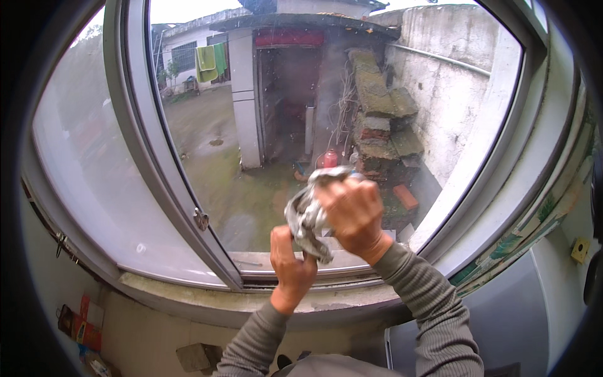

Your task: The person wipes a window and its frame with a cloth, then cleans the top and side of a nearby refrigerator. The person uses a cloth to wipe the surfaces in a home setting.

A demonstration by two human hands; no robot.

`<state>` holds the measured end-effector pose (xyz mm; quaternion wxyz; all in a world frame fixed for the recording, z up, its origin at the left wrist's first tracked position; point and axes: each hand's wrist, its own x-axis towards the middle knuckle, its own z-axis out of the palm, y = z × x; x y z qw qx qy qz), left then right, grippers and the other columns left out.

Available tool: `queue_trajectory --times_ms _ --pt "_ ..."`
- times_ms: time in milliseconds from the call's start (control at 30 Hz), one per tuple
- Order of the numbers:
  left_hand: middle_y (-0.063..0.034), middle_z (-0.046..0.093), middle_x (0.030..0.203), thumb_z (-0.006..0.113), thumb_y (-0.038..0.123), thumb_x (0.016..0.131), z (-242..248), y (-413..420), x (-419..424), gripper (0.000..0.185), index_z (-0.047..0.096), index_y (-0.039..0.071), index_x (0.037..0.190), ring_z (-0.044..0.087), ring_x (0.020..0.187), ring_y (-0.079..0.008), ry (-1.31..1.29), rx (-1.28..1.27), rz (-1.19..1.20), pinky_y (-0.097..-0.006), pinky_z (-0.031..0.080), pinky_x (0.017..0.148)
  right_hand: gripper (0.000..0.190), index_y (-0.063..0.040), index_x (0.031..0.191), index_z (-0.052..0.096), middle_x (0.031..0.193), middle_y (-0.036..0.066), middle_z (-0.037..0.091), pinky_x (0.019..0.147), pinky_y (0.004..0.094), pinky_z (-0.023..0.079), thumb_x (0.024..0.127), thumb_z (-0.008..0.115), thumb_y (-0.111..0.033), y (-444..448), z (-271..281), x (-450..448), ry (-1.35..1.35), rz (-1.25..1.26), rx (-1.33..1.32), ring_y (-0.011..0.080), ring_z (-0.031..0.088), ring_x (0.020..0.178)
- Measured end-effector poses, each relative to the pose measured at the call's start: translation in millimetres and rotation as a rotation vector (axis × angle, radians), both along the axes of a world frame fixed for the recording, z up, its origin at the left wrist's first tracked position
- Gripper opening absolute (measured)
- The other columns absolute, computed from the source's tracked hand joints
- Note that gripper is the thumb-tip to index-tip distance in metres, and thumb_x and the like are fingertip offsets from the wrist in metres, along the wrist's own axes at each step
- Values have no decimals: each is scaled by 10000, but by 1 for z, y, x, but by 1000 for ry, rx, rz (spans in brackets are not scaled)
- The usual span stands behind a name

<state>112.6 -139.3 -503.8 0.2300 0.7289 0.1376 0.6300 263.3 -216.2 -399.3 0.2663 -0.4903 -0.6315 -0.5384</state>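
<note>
Both hands are raised before a sliding window and hold a crumpled grey cloth (pixel 306 219) between them. My right hand (pixel 353 212) is closed on the cloth's upper part, its knuckles blurred. Lower and to the left, my left hand (pixel 291 268) grips the cloth's lower side, its fingers partly hidden behind it. Behind the hands is the window pane (pixel 216 188), marked with small specks. The metal window frame (pixel 165 179) with a latch (pixel 201 219) stands to the left of the hands. Whether the cloth touches the glass, I cannot tell.
A worn window sill (pixel 188 299) runs below the hands. A grey cabinet or appliance (pixel 490 301) and a patterned curtain (pixel 523 245) are at the right. Red boxes (pixel 89 332) and a block-like object (pixel 193 358) lie low at the left. Outside are concrete steps (pixel 377 94) and a brick (pixel 405 197).
</note>
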Motion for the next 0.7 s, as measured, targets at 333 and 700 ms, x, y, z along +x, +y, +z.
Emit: queue_trajectory --times_ms 333,700 --pt "-254 541 1564 720 -60 868 19 -8 -9 696 557 -22 1544 519 1461 -437 125 158 -23 -504 433 1214 335 -146 1137 759 1055 72 755 794 474 514 828 862 -224 -38 243 80 -105 -234 443 299 675 930" --pt "-341 416 1655 738 -20 833 -53 -2 -6 756 535 -31 1561 375 1567 -539 453 94 79 -576 336 1285 188 -96 1134 757 1078 81 701 888 429 533 975 688 -169 -18 47 29 -272 -59 -36 268 678 1034"
